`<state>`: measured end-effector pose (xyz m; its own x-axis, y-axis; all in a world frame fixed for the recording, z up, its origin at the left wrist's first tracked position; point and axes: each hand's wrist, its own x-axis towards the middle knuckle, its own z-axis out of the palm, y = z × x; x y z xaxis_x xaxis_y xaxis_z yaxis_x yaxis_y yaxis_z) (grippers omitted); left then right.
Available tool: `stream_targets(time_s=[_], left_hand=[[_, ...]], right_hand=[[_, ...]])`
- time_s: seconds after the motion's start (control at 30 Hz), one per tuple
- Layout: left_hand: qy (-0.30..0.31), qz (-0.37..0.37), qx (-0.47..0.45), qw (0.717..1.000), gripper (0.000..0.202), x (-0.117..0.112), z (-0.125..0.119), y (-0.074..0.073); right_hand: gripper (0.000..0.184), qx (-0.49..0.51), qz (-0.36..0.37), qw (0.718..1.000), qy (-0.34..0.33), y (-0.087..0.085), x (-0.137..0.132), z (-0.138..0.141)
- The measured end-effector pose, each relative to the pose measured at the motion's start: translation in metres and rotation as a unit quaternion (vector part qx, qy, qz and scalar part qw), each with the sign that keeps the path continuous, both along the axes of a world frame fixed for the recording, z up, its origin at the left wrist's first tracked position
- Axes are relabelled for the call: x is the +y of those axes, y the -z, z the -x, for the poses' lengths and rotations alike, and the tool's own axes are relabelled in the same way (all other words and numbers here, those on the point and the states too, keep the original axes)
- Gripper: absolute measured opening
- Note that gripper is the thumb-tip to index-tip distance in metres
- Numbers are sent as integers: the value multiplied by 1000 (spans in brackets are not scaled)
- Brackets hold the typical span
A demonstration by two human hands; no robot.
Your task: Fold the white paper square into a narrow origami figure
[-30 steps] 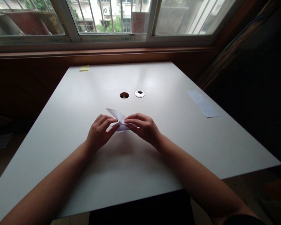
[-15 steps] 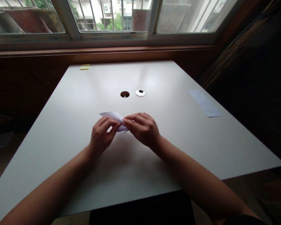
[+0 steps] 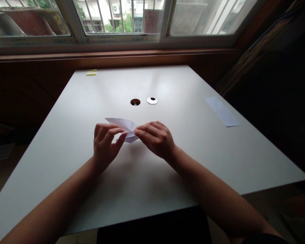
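A folded piece of white paper (image 3: 128,125) is held just above the white table, a pointed flap of it reaching out to the upper left. My right hand (image 3: 156,137) pinches its right end between thumb and fingertips. At the paper's left part is my left hand (image 3: 105,140), thumb below and index finger above, lightly closed on it with a gap showing behind the fingertips. The fingers hide some of the paper's folds.
The white table (image 3: 183,162) has a round cable hole (image 3: 135,102), with a round grommet cover (image 3: 151,100) beside it. A flat strip of paper (image 3: 223,112) lies near the right edge. Yellow sticky paper (image 3: 92,72) is at the far left corner. A barred window (image 3: 122,17) stands behind.
My left hand has shifted a little left, away from my right hand, and its grip looks looser. More of the paper's middle now shows. My right hand has barely moved.
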<state>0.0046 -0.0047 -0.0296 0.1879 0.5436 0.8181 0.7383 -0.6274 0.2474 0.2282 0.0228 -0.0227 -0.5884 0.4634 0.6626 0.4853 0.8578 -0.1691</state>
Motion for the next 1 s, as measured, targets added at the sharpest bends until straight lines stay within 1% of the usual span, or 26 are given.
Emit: stream_targets(time_s=[0.07,0.13,0.27,0.33,0.4,0.5,0.6,0.67,0.73,0.8,0.9,1.0], left_hand=[[-18,24,-34,999,13,2,1,1],[4,70,-55,996,8,5,2,2],[18,119,-116,986,9,11,5,6],[36,137,-111,984,15,13,7,7],[58,147,-86,984,21,13,9,8],[88,144,-65,984,28,15,11,11],[123,143,-43,981,35,18,13,17],[138,141,-26,980,39,20,14,20],[145,147,-16,978,36,21,15,21],[149,161,-18,976,29,21,15,22],[146,173,-26,974,23,21,14,22],[140,159,-33,977,17,21,13,21]], right_hand=[[19,-5,12,1000,-16,2,2,-1],[17,-10,31,999,-38,6,6,-1],[12,51,94,993,-51,14,12,-3],[12,92,132,986,-44,16,15,-6],[13,126,168,977,-39,18,16,-8],[22,168,241,955,-37,23,18,-7],[44,195,349,915,-51,32,22,-5],[58,203,420,881,-79,38,25,-4],[67,226,474,845,-104,42,27,-3],[73,255,516,806,-136,42,29,-4],[80,290,558,755,-185,37,28,-4],[79,311,581,723,-208,29,23,-4]])
